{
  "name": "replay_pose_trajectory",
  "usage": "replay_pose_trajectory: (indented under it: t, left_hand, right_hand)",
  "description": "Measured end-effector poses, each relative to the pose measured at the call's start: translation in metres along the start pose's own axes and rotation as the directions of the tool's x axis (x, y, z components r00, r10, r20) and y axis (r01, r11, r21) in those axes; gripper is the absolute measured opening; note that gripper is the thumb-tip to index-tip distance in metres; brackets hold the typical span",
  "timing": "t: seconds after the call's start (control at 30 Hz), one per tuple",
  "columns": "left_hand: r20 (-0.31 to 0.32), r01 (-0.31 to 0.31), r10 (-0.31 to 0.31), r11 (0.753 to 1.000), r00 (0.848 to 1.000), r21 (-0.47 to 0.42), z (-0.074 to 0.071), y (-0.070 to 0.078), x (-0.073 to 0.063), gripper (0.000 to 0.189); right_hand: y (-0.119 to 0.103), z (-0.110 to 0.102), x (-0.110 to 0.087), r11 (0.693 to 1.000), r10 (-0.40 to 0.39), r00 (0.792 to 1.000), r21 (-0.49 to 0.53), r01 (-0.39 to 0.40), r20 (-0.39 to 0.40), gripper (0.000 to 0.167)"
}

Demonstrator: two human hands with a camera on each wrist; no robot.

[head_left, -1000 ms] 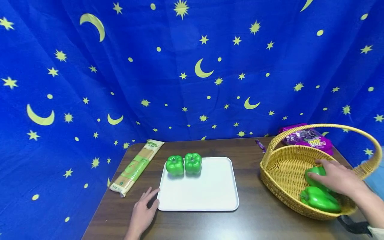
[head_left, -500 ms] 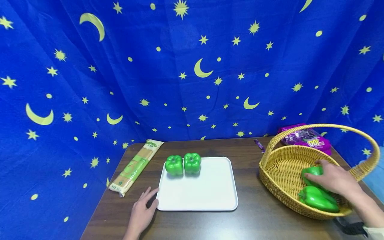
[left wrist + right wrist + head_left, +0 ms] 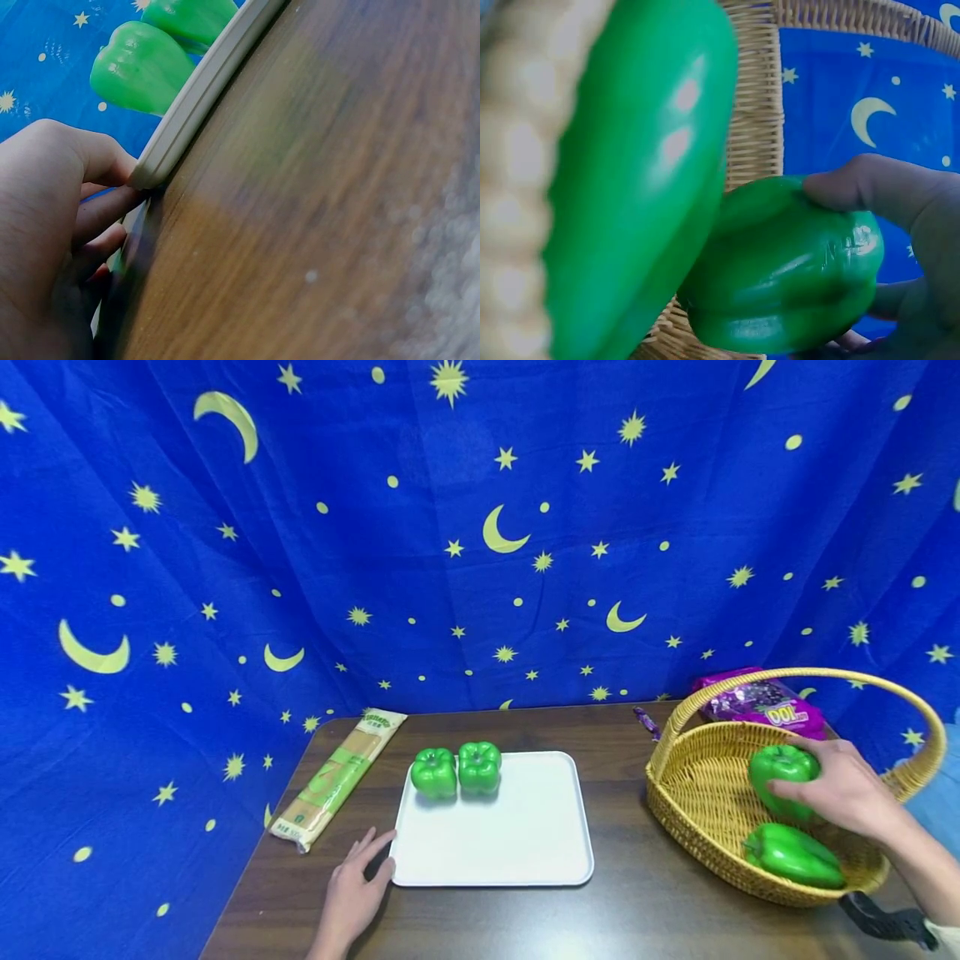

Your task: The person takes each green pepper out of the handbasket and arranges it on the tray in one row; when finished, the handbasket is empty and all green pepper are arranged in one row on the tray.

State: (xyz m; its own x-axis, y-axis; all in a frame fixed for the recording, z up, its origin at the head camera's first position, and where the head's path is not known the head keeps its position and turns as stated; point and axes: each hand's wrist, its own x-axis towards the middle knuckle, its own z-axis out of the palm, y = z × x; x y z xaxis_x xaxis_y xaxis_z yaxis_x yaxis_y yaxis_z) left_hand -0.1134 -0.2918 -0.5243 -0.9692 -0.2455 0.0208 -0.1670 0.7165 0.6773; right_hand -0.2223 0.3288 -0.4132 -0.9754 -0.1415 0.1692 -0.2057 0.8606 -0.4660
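Head view: gripping a green pepper [image 3: 780, 768] in the right hand [image 3: 843, 789], thumb across the near side, fingers toward the far side and partly hidden. Held left of the palm, inside the right part of the wicker basket [image 3: 686, 839], roughly upright with the stem end apparently up, hardly longer one way than another. Hard to tell whether lifted off the basket floor or directly beneath the arched handle [image 3: 810, 672]. Just beyond a second pepper [image 3: 795, 857] lying on its side, long axis roughly left to right, stem end left; in right wrist view, close beside that neighbour, unable to tell whether touching.

Well apart from the white tray [image 3: 517, 847], off to the left across a strip of table [image 3: 622, 852], with the basket's left wall standing between. Much nearer the right hand than the left hand [image 3: 352, 893], so judged best left to the right hand. On the left side, only touching the tray's near left corner with thumb and a finger, curled round nothing. At the tray's far left, with one pepper [image 3: 433, 775] and another pepper [image 3: 479, 768] standing side by side.
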Motion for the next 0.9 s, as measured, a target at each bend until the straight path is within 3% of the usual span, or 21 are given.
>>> replay_pose_trajectory:
  t: [0.4, 0.67, 0.9]
  left_hand:
    - [-0.036, -0.041, 0.04, 0.999, 0.999, -0.008, 0.0, 0.0, -0.001, 0.04]
    - [-0.014, -0.013, 0.013, 1.0, 1.0, -0.005, 0.0, -0.001, -0.001, 0.04]
    - [-0.038, -0.046, 0.046, 0.999, 0.998, -0.015, 0.0, -0.001, -0.002, 0.04]
  right_hand:
    - [-0.026, -0.011, 0.003, 1.0, -0.014, 0.999, 0.003, 0.014, 0.039, 0.091]
    - [-0.047, -0.012, 0.002, 0.996, -0.085, 0.993, 0.043, 0.082, 0.087, 0.09]
    - [-0.069, -0.011, 0.003, 0.983, -0.18, 0.981, 0.052, 0.176, 0.071, 0.085]
